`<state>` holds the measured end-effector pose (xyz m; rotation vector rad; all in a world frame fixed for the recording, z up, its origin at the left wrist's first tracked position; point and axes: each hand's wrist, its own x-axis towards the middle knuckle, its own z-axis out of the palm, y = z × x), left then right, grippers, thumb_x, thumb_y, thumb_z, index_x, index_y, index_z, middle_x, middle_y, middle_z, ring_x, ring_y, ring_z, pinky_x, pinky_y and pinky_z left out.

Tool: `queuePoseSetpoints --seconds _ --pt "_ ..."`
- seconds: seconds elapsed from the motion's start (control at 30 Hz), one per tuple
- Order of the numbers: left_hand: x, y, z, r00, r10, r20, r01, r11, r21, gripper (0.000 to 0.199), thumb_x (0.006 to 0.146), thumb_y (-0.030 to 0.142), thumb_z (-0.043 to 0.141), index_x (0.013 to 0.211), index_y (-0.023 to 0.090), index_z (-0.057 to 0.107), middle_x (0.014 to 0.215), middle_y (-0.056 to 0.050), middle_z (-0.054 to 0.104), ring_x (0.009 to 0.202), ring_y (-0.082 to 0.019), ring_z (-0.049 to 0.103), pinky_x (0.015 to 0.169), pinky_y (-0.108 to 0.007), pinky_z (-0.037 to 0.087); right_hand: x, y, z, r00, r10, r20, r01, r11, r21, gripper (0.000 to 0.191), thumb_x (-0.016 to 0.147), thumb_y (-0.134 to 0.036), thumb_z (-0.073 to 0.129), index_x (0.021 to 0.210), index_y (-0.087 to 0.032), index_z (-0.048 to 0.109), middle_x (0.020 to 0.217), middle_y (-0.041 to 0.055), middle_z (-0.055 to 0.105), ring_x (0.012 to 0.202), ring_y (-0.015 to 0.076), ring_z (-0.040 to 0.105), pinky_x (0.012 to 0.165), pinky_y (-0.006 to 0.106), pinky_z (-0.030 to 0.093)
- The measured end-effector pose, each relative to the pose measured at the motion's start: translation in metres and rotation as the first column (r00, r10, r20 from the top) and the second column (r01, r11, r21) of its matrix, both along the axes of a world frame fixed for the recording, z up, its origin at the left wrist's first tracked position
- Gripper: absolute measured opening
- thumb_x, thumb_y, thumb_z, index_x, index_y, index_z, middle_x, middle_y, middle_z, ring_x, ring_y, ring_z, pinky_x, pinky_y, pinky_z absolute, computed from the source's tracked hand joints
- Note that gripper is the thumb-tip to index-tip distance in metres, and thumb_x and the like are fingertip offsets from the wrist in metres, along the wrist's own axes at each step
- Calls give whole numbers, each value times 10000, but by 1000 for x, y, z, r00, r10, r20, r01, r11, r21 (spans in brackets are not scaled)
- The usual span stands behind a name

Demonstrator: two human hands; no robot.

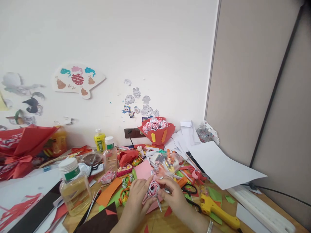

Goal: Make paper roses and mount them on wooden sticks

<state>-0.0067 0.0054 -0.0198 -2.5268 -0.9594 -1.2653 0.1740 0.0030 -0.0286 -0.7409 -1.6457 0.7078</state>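
A paper flower (153,188) with white, pink and dark red petals is held between my two hands at the front of the table. My left hand (138,194) grips it from the left, thumb and fingers curled about its side. On the right, my right hand (173,193) pinches its edge with thumb and fingertips. A thin white stem or strip (159,205) sticks out below the flower. Behind it lies a pink paper sheet (143,169). Black-handled scissors (190,190) are just right of my right hand.
A yellow hot glue gun (216,208) and a white power strip (262,208) lie on the right. Clear bottles (75,191) stand on the left. A red-wrapped bouquet (157,134) stands by the wall. Paper scraps and a large white sheet (221,165) cover much of the table.
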Motion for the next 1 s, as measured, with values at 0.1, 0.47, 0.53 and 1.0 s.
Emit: queuePoseSetpoints --seconds 0.1,0.47,0.53,1.0 --pt "0 0 -1 1000 -4 -11 4 1000 12 552 868 412 498 1372 243 348 882 -62 636 822 -230 583 778 -397 458 0 1 -1 998 52 -35 -54 998 -38 325 798 -481 609 971 -211 663 973 66 624 938 203 589 809 315 478" --pt "1 1 -3 999 32 17 -31 996 -80 464 863 425 487 1284 230 475 897 -92 655 838 -255 595 770 -413 470 0 0 2 998 55 6 -54 997 -46 320 821 -448 586 1016 -199 640 994 67 627 933 198 589 834 324 466" --pt "0 2 -4 997 58 42 -52 992 -118 443 835 438 527 1226 230 524 918 -94 663 862 -262 601 789 -416 471 0 -2 3 999 35 39 -33 997 -70 327 844 -415 562 1097 -212 607 1068 71 614 992 202 573 876 333 448" --pt "-6 13 4 806 505 308 -301 799 -521 533 751 538 513 1131 165 484 1078 -133 616 1033 -329 564 857 -470 456 16 10 17 657 -453 602 380 889 254 196 788 -90 525 901 -196 644 927 53 623 899 227 533 778 332 420"
